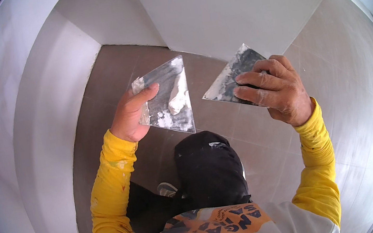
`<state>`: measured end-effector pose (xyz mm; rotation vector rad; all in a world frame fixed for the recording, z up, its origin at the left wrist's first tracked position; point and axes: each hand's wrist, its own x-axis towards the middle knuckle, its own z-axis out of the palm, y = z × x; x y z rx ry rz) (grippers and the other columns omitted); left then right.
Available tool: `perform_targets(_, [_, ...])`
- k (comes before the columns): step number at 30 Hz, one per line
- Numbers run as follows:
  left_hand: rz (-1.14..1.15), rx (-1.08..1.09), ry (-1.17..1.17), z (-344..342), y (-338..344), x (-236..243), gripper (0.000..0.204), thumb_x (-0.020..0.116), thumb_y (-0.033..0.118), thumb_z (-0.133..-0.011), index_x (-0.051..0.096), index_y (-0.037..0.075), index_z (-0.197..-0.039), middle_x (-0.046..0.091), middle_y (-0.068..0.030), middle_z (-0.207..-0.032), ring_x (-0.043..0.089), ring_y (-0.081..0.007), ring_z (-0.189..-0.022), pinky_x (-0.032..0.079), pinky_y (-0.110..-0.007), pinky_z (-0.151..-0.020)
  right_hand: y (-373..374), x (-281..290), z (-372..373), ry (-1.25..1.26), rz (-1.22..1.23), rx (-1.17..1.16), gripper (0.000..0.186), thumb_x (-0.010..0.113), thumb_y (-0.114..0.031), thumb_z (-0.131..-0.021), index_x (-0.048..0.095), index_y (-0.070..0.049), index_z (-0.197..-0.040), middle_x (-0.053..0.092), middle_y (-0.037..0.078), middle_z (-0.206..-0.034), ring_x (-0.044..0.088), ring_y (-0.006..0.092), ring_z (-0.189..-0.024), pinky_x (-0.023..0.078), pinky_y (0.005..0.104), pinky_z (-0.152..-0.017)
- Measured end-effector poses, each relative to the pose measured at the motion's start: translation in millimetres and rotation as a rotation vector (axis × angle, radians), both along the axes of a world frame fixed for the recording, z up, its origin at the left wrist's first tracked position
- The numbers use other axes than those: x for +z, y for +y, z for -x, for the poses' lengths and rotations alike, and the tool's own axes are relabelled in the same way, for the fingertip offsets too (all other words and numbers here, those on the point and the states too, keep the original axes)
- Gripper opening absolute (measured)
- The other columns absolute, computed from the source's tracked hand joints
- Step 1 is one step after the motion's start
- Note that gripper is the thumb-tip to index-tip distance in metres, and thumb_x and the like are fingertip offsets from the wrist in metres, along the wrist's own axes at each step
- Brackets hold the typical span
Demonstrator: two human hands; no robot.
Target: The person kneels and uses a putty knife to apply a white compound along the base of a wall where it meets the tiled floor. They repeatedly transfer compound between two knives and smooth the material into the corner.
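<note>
We held a flat blade [160, 102] at left, our left hand [133, 112] closed on its left edge with the thumb on top and white paste [177, 96] lumped toward its right edge. Our right hand [279, 84], fingers bent, gripped a second blade [231, 77] at right, apart from the first.

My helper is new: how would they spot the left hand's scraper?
Above the brown floor, follow the left yellow sleeve to the left hand. It holds a flat grey scraper; unlike the second scraper, in the right hand, this carries a thick white lump.
</note>
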<state>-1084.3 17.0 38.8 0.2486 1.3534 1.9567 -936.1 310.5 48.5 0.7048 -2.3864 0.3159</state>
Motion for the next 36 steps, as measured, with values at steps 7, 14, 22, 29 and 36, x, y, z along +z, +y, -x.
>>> perform_targets(7, [-0.037,0.003,-0.034,12.6,-36.4,25.5,0.036,0.062,0.014,-0.091,0.058,0.002,-0.124,0.066,-0.0099,-0.116,0.064,-0.0212,-0.107,0.05,-0.035,-0.095,-55.3,26.6,31.6,0.045,-0.109,0.066,0.045,0.07,-0.003,-0.057,0.071,-0.016,-0.1,0.066,0.0,-0.109,0.056,0.0228,-0.099,0.043,0.0375,-0.085])
perform_targets(14, [-0.033,0.072,-0.02,1.7,-20.2,30.1,0.032,0.062,0.015,-0.091,0.06,0.003,-0.121,0.066,-0.0082,-0.116,0.065,-0.0203,-0.106,0.05,-0.035,-0.094,-47.6,36.5,22.8,-0.091,-0.136,0.119,0.043,0.07,-0.006,-0.058,0.07,-0.015,-0.1,0.066,0.001,-0.111,0.055,0.0217,-0.099,0.042,0.0366,-0.087])
perform_targets(22, [-0.093,0.274,0.015,58.0,-77.1,37.4,0.035,0.06,0.016,-0.093,0.058,0.005,-0.126,0.064,-0.0063,-0.122,0.061,-0.0213,-0.111,0.044,-0.038,-0.1,-17.0,-62.0,39.2,-0.642,1.47,-0.05,0.025,0.068,-0.004,-0.086,0.068,-0.006,-0.111,0.068,0.006,-0.103,0.063,0.0191,-0.089,0.053,0.0306,-0.08])
perform_targets(29, [0.169,0.426,0.088,85.0,-126.2,29.8,0.037,0.061,0.018,-0.093,0.056,0.007,-0.128,0.062,-0.0047,-0.124,0.059,-0.0207,-0.112,0.044,-0.038,-0.098,-22.5,-253.0,89.3,-0.127,2.822,0.003,0.038,0.056,-0.008,-0.093,0.049,-0.005,-0.13,0.061,0.006,-0.119,0.06,0.0196,-0.106,0.047,0.038,-0.093])
perform_targets(36, [0.304,0.509,0.271,124.5,-160.1,-21.2,0.033,0.062,0.019,-0.092,0.059,0.009,-0.124,0.063,-0.0045,-0.121,0.061,-0.0189,-0.107,0.049,-0.034,-0.091,19.3,-316.7,150.8,0.116,2.622,-0.497,0.049,0.05,0.003,-0.084,0.049,-0.012,-0.131,0.061,0.005,-0.112,0.061,0.0205,-0.097,0.054,0.038,-0.076])
